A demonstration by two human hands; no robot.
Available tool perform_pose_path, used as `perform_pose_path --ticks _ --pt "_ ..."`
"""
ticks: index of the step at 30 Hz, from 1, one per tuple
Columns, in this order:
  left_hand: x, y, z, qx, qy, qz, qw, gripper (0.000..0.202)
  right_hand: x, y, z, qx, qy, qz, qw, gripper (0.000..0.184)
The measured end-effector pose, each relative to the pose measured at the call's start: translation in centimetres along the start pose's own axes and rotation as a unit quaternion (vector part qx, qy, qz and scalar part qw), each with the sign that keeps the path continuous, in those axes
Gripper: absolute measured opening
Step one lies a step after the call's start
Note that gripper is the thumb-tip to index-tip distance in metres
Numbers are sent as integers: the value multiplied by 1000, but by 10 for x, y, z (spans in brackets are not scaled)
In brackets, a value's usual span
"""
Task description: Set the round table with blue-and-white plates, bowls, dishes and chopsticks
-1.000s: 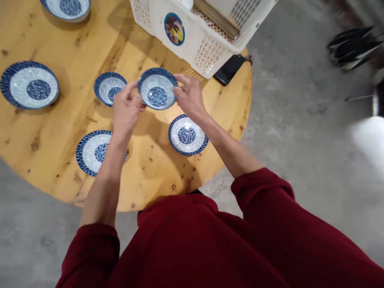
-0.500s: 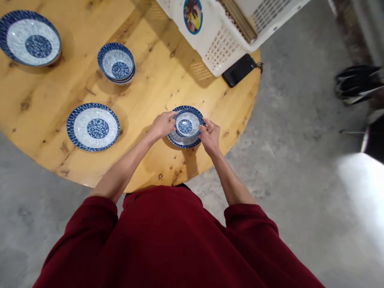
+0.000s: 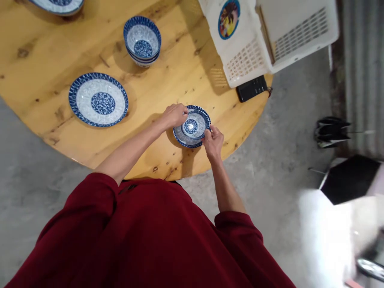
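A small blue-and-white bowl sits on a blue-rimmed plate near the front edge of the round wooden table. My left hand curls its fingers on the bowl's left rim. My right hand pinches the right rim of the bowl, above the plate's edge. Both arms wear dark red sleeves pushed up.
A larger blue-rimmed plate lies to the left. A stack of blue bowls stands behind it, and part of another dish shows at the top. A white plastic basket and a black phone sit at the table's right edge. Grey concrete floor lies around.
I carried the bowl from mid-air above the table down onto the near plate. Both hands stayed on its rim. The view swung, shifting the table up and left.
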State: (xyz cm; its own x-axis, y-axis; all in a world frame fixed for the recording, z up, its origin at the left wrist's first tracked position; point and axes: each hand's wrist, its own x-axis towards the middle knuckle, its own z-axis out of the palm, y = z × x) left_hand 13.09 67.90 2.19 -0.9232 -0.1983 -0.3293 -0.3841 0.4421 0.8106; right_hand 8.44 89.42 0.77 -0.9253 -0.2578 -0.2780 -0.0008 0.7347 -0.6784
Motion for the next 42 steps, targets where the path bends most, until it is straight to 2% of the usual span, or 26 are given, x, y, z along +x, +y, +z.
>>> perform_pose_path --ticks 6,13,21,27,30,34,39,42 --pt "7 0 5 25 -7 15 1000 16 2 3 -2 -23 3 -5 1000 52" --pt "7 -9 9 -18 5 15 1000 14 -1 4 0 -14 8 -6 1000 57" --pt "3 -4 6 27 -12 7 1000 19 -1 4 1 -15 7 11 1000 61" --pt "-7 -8 -1 48 27 9 998 25 -9 10 -7 51 23 4 998 58" --pt "-21 -13 -13 36 58 -7 998 26 -21 13 -13 104 57 11 993 53" --pt "-51 -26 -21 2 101 -20 995 30 -43 18 -19 148 89 33 984 49" --pt "-102 -49 -8 -35 153 -61 986 35 -74 22 -18 188 89 37 977 51" --pt "-133 -60 5 -41 163 -88 982 35 -89 16 -8 224 56 20 973 48"
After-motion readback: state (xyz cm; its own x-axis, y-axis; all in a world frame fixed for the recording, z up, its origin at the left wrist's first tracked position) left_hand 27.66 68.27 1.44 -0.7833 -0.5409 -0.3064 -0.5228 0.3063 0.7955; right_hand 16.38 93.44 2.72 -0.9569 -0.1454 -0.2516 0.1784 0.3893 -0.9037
